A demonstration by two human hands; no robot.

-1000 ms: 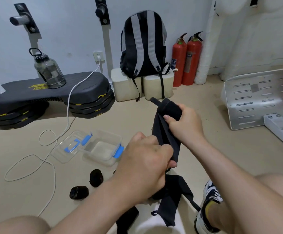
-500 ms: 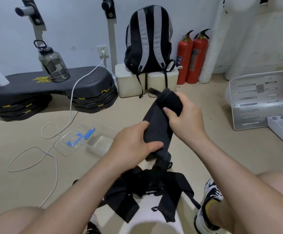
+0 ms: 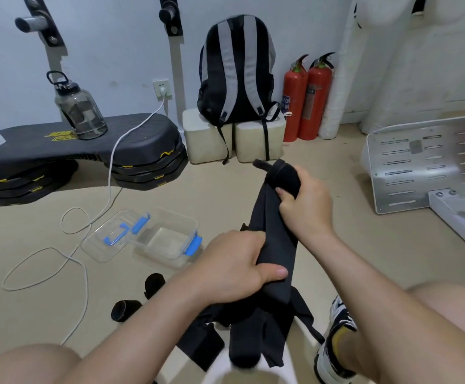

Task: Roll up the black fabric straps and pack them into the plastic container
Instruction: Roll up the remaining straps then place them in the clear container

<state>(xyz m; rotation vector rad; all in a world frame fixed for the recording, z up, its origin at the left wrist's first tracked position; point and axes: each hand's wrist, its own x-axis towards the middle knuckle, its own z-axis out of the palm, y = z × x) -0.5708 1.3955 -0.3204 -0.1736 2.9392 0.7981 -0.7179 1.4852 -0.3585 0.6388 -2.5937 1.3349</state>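
Right hand (image 3: 307, 207) grips rolled end of black strap (image 3: 277, 245) (partly wound); left hand (image 3: 234, 266) clenches its loose length.

Short sleeves out of view, bare arms (image 3: 148, 325) and knees (image 3: 23, 364), black-and-white sneaker (image 3: 334, 353), yellow sock (image 3: 341, 337)

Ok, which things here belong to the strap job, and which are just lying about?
Job: black strap, gripped by left hand and right hand; two rolled straps; open plastic container; its lid.
Lying about: backpack, fire extinguishers, water jug, white cable.
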